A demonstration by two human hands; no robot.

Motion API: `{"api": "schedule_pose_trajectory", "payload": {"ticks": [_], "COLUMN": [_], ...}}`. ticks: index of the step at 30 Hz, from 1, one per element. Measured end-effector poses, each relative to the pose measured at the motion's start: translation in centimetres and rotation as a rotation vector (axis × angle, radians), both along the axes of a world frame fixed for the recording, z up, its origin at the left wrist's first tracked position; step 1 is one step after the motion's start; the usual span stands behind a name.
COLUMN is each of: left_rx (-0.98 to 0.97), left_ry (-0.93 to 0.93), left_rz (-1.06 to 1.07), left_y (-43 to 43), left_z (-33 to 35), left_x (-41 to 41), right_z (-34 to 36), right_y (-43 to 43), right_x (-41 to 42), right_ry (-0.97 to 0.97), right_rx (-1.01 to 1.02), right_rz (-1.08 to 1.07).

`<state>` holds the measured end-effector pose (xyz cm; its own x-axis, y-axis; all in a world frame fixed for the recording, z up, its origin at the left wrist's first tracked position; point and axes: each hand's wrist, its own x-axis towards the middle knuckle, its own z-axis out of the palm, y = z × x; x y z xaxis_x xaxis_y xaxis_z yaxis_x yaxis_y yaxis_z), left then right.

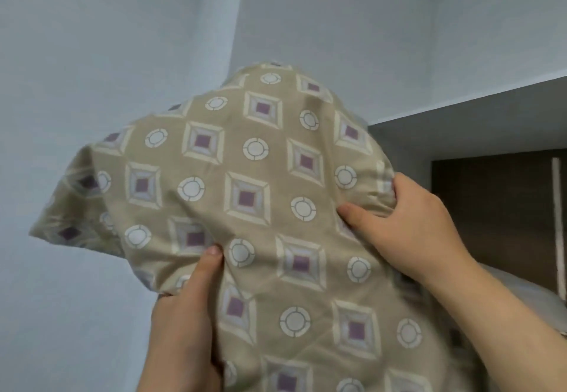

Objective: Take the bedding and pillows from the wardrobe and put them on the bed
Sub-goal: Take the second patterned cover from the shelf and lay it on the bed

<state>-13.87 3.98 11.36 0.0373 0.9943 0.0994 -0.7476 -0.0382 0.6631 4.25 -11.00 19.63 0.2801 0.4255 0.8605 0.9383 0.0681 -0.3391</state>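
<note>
A tan pillow (245, 183) printed with white circles and purple-centred diamonds fills the middle of the head view, held up high in front of me. My left hand (187, 308) grips its lower left edge, thumb pressed on the fabric. My right hand (408, 222) clutches its right edge, fingers bunched into the cloth. The pillow is just left of the open wardrobe (491, 195), whose dark brown inside shows at the right. The bed is out of view.
Pale bluish walls (92, 84) and ceiling lie behind the pillow. The wardrobe's grey top panel (478, 121) juts out at upper right. Some pale bedding (518, 287) lies inside the wardrobe behind my right forearm.
</note>
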Motion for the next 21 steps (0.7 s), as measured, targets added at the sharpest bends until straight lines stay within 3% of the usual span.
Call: {"api": "schedule_pose_trajectory", "payload": {"ticks": [5, 13, 21], "left_rx": [0.294, 0.324, 0.311], "left_ry": [0.076, 0.169, 0.294], "left_rz": [0.222, 0.565, 0.824], "left_y": [-4.2, -3.1, -2.7], "left_z": [-0.9, 2.7, 3.9], "left_x": [-14.5, -35.8, -50.4], "right_z": [0.3, 0.6, -1.3], "right_y": [5.1, 12.2, 17.5], "right_x": [-11.9, -31.5, -45.1], "right_ry": [0.027, 0.142, 0.198], "right_rx": [0.02, 0.059, 0.025], "right_rz": [0.263, 0.59, 0.941]}}
